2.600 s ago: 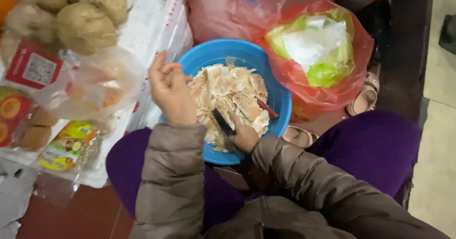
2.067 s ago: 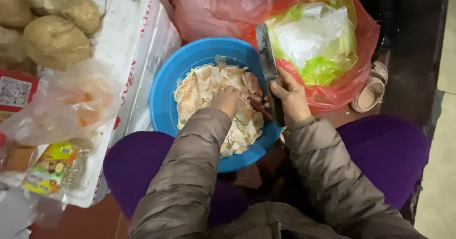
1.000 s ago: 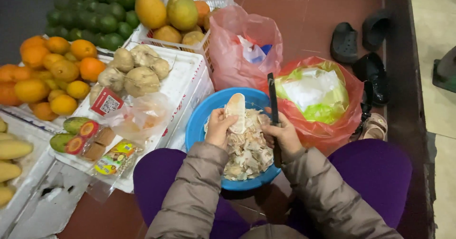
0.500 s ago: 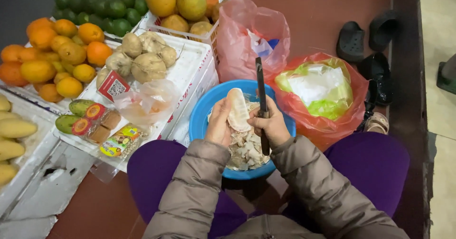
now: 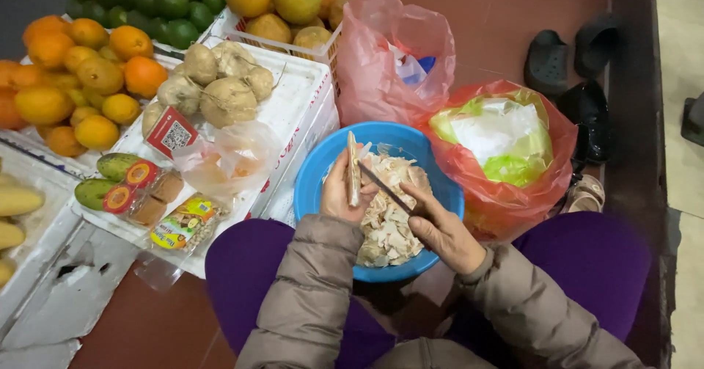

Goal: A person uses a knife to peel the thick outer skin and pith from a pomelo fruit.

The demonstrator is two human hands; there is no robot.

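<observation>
left hand (image 5: 339,193) clamped on pale root slice (image 5: 353,169), upright over blue bowl (image 5: 315,174). right hand (image 5: 444,229) gripping knife (image 5: 385,190), blade against slice. slice looks stiff, light, maybe slippery; hold by edges.

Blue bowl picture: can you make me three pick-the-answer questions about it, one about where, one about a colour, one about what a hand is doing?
1. Where is the blue bowl?
A. beside the white tray
B. on the oranges
C. inside a shoe

2. What colour is the bag right of the bowl?
A. red
B. black
C. blue

3. What is the right hand doing?
A. resting empty
B. holding a knife
C. holding a banana

Answers: 1 A, its rim sits next to the white tray. 2 A, red plastic shows around the green inside. 3 B, the dark blade meets the pale piece in the left hand.
</observation>
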